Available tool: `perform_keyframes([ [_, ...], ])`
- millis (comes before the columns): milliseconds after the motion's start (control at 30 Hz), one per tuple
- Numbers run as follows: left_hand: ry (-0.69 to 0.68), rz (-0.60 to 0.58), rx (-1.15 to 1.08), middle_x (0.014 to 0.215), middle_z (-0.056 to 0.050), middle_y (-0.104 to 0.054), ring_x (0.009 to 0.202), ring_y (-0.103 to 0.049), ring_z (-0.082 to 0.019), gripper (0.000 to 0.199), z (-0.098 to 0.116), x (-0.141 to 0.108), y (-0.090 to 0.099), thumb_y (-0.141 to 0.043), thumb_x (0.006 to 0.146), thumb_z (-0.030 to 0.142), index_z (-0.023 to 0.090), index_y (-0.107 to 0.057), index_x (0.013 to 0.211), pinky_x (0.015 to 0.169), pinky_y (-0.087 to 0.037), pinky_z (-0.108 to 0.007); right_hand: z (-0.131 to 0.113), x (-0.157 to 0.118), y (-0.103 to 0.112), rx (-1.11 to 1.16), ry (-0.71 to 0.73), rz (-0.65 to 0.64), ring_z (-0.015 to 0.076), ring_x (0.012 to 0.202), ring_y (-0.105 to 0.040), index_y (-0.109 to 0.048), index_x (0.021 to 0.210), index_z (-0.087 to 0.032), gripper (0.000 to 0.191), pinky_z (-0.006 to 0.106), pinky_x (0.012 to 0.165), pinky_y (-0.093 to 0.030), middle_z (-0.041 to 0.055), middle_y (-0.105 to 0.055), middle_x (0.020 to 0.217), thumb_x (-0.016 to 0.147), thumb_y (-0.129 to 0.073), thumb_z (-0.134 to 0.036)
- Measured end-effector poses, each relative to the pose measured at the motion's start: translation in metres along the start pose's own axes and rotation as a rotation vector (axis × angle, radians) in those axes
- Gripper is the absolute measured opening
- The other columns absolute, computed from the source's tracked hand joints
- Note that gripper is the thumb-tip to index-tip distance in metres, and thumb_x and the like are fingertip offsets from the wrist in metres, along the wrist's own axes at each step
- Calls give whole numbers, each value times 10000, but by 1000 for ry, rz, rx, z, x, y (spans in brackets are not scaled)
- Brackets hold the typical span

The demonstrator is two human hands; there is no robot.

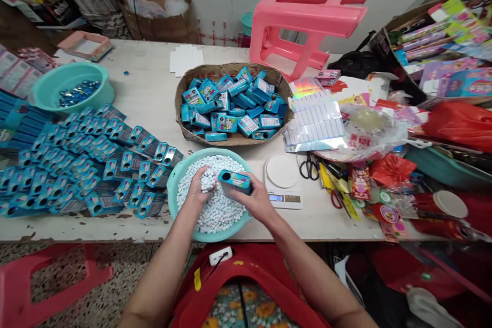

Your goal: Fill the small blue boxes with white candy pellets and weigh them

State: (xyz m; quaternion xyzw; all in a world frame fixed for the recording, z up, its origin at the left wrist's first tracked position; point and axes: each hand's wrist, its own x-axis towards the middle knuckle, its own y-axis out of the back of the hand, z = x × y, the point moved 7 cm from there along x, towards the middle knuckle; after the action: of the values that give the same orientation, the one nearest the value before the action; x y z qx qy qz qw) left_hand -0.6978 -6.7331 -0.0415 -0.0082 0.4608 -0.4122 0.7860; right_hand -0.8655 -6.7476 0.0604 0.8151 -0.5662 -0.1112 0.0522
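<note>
A turquoise basin [171,184] full of small white candies [221,210] stands at the table's front edge. Over its left side my left hand [199,188] is cupped around a heap of these candies. My right hand [257,197] grips a small blue box [235,179] above the right side of the basin, close to the left hand. A dark round hole shows in the end of the box that faces up. Whether candies are inside the box I cannot tell.
Blue boxes [132,159] stand in rows on the left. A cardboard tray [180,128] of blue boxes lies behind the basin. To the right are a kitchen scale [284,179], scissors [308,168] and mixed packaging. A pink stool [303,10] lies behind.
</note>
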Motion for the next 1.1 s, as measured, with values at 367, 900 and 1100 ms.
perform_keyframes([
  [367, 8, -332, -256, 572, 2, -554, 479, -551, -132, 170, 25, -46, -42, -598, 708, 316, 162, -545, 759, 461, -452, -240, -3, -14, 5, -333, 121, 34, 223, 891, -587, -587, 988, -206, 327, 332, 777, -463, 56, -627, 961, 754, -668, -420],
  [900, -428, -215, -97, 647, 21, -575, 545, -606, -128, 220, 48, -66, -43, -671, 697, 324, 156, -540, 754, 506, -452, -230, -13, -9, -23, -464, 199, 17, 246, 919, -587, -619, 998, -226, 323, 371, 807, -459, 47, -669, 971, 720, -717, -358],
  [1100, -414, -135, -72, 620, 15, -590, 532, -602, -131, 270, 52, -65, -42, -697, 668, 359, 154, -546, 758, 525, -468, -246, -18, -6, -22, -487, 219, 20, 253, 928, -596, -631, 994, -224, 337, 383, 824, -462, 52, -677, 967, 706, -729, -371],
])
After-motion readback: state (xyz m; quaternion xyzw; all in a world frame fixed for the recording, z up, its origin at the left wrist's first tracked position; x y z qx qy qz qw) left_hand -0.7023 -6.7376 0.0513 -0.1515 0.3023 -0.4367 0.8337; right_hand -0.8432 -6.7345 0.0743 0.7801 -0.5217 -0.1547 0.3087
